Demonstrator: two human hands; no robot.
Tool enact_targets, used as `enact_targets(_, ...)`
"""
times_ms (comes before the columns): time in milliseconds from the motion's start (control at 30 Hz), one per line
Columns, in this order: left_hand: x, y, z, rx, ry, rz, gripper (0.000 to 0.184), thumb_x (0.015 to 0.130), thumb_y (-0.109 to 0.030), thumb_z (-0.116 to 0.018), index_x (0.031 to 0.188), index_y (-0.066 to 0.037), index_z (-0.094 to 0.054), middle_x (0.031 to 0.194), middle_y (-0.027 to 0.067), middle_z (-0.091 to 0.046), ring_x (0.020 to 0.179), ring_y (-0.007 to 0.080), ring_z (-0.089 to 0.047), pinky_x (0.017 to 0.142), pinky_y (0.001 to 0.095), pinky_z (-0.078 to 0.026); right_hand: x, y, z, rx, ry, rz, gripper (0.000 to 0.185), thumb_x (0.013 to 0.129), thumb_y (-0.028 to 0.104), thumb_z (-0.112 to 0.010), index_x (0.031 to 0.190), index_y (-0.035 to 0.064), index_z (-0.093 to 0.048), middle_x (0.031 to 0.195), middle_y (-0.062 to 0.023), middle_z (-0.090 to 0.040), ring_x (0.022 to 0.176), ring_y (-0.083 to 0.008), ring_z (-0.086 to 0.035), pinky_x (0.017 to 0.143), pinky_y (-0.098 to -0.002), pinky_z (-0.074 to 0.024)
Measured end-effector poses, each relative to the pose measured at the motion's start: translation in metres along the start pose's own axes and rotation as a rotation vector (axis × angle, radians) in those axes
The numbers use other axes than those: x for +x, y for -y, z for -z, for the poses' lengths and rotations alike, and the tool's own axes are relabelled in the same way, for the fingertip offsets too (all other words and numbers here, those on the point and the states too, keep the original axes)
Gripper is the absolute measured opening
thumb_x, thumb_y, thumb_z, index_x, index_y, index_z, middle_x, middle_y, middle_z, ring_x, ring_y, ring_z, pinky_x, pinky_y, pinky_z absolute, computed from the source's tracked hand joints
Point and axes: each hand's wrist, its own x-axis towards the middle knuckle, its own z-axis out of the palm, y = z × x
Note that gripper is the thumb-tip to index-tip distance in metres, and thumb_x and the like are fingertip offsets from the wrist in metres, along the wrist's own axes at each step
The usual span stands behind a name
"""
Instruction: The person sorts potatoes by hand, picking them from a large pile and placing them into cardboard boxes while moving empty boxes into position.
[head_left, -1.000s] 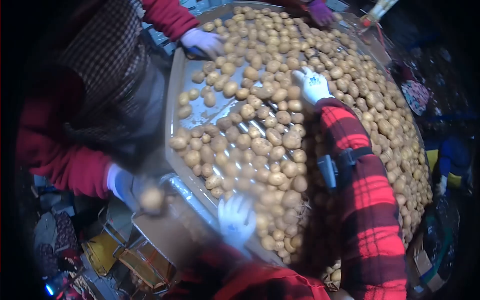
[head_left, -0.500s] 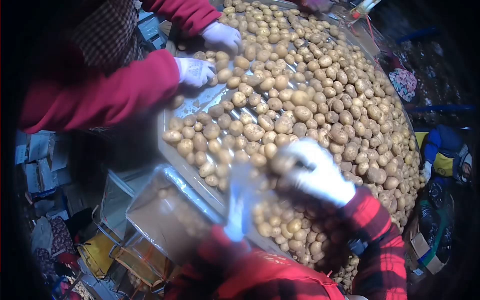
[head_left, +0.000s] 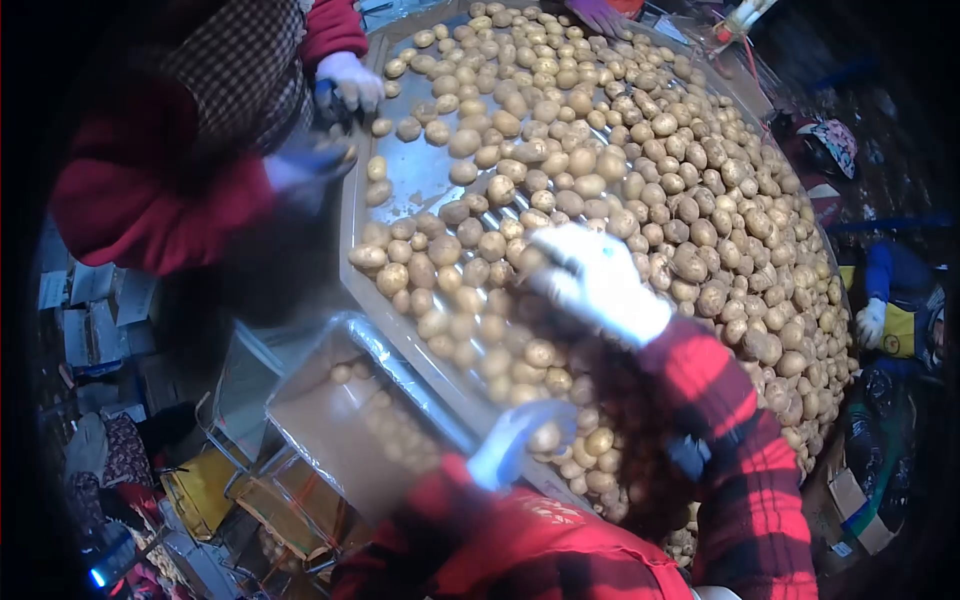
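Co-worker's hands [head_left: 350, 80] have drawn back to the table's rim [head_left: 349, 215], beside potatoes [head_left: 690, 210].

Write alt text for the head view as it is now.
A person's gloved right hand reaches over potatoes heaped on a table, with the blurred left hand at its near edge. A box holding more potatoes sits lower left; a gloved co-worker stands upper left.
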Motion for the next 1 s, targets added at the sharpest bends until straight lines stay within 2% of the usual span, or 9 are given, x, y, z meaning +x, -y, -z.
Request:
enact_targets(33,-0.001,0.008,0.005,0.138,0.018,-0.030,0.036,0.098,-0.028,-0.061,0.118,0.001,-0.063,0.116,0.0148,-0.067,0.099,0.0306,-0.066,0.088,0.0426,-0.055,0.001,0.064,0.021,0.295,0.347,-0.452,0.041,0.089,0.026,-0.066,0.124,0.0047,-0.067,0.103,-0.0150,-0.070,0.087,-0.0339,-0.068,0.074,-0.0475,-0.0547)
enact_targets(133,-0.004,0.019,0.014,0.235,0.020,-0.055,0.037,0.097,-0.025,-0.062,0.122,0.002,-0.062,0.116,0.0168,-0.066,0.101,0.0307,-0.065,0.088,0.0423,-0.054,-0.042,0.068,-0.054,0.052,-0.116,0.448,0.029,0.084,0.024,-0.066,0.107,0.0061,-0.067,0.095,-0.0131,-0.067,0.084,-0.0338,-0.066,0.074,-0.0484,-0.0529)
enact_targets(200,-0.007,0.024,0.020,0.126,-0.044,-0.031,0.039,0.096,-0.021,-0.061,0.127,0.003,-0.060,0.121,0.0195,-0.064,0.108,0.0316,-0.064,0.093,0.0416,-0.053,-0.010,0.070,-0.054,-0.144,0.293,-0.064,0.032,0.088,0.022,-0.063,0.111,0.0005,-0.065,0.111,-0.0197,-0.064,0.098,-0.0376,-0.062,0.089,-0.0527,-0.0476)
enact_targets(267,-0.003,0.030,0.025,0.064,-0.065,-0.013,0.040,0.095,-0.019,-0.060,0.129,0.003,-0.059,0.124,0.0208,-0.063,0.112,0.0320,-0.063,0.095,0.0412,-0.052,-0.007,-0.005,-0.093,-0.556,-0.312,0.033,0.030,0.089,0.021,-0.061,0.108,-0.0019,-0.065,0.111,-0.0209,-0.064,0.102,-0.0365,-0.061,0.092,-0.0559,-0.0455)
enact_targets(367,0.025,0.085,0.086,1.031,0.080,-0.803,0.050,0.092,-0.016,-0.056,0.138,0.005,-0.054,0.132,0.0262,-0.059,0.122,0.0410,-0.059,0.103,0.0445,-0.048,0.063,-0.047,-0.129,-0.913,-0.100,-0.165,0.025,0.090,0.019,-0.058,0.106,0.0050,-0.071,0.097,-0.0134,-0.071,0.090,-0.0305,-0.067,0.078,-0.0544,-0.0494)
enact_targets(633,0.007,0.039,0.041,0.226,-0.007,-0.119,0.048,0.092,-0.013,-0.057,0.137,0.005,-0.055,0.128,0.0258,-0.061,0.116,0.0405,-0.061,0.099,0.0464,-0.051,0.018,-0.003,-0.097,-0.135,-0.143,-0.084,0.022,0.092,0.028,-0.056,0.099,0.0091,-0.066,0.095,-0.0134,-0.070,0.091,-0.0345,-0.065,0.080,-0.0521,-0.0473)
enact_targets(733,0.012,0.097,0.111,1.064,-0.037,-0.485,0.038,0.103,-0.015,-0.043,0.136,0.002,-0.055,0.134,0.0154,-0.058,0.121,0.0276,-0.059,0.102,0.0368,-0.049,-0.013,0.083,-0.073,-0.005,-0.092,0.111,0.017,0.093,0.019,-0.056,0.085,0.0076,-0.066,0.088,-0.0140,-0.068,0.079,-0.0347,-0.065,0.071,-0.0483,-0.0511)
enact_targets(900,0.016,0.099,0.117,0.166,-0.083,-0.136,0.042,0.099,-0.016,-0.053,0.137,0.002,-0.053,0.130,0.0142,-0.059,0.118,0.0281,-0.060,0.104,0.0409,-0.050,-0.056,0.084,-0.067,-0.103,-0.446,0.518,0.010,0.073,0.013,-0.065,0.081,0.0079,-0.065,0.085,-0.0142,-0.064,0.076,-0.0354,-0.062,0.066,-0.0500,-0.0480)
enact_targets(1000,-0.019,-0.022,-0.014,-0.142,0.142,0.148,0.056,0.090,-0.017,-0.068,0.140,0.001,-0.050,0.124,0.0131,-0.059,0.117,0.0286,-0.060,0.107,0.0473,-0.049,-0.082,0.011,-0.023,-0.496,-0.327,-0.074,0.044,0.074,0.006,-0.064,0.118,0.0088,-0.064,0.115,-0.0162,-0.059,0.104,-0.0362,-0.054,0.083,-0.0498,-0.0441)
